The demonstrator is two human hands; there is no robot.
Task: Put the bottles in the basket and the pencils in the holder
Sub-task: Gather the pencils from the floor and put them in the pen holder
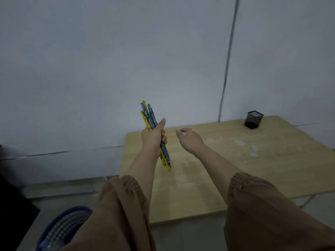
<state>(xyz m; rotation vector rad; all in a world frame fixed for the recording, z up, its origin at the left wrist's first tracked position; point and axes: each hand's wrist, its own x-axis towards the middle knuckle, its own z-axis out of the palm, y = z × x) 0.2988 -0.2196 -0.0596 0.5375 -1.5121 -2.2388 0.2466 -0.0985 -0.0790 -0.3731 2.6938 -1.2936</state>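
My left hand (154, 136) is shut on a bundle of several blue and yellow patterned pencils (149, 116), held upright and slightly tilted above the left edge of a low wooden board (235, 160). My right hand (188, 137) hovers just to the right of it, fingers loosely curled, holding nothing. A black mesh pencil holder (253, 119) stands at the board's far right corner, well away from both hands. A blue plastic basket (63, 227) sits on the floor at the lower left, partly hidden by my left sleeve; something blurred lies inside it.
A grey wall (126, 60) runs close behind the board. A dark object (12, 205) fills the lower left edge beside the basket. Tiled floor (317, 205) surrounds the board.
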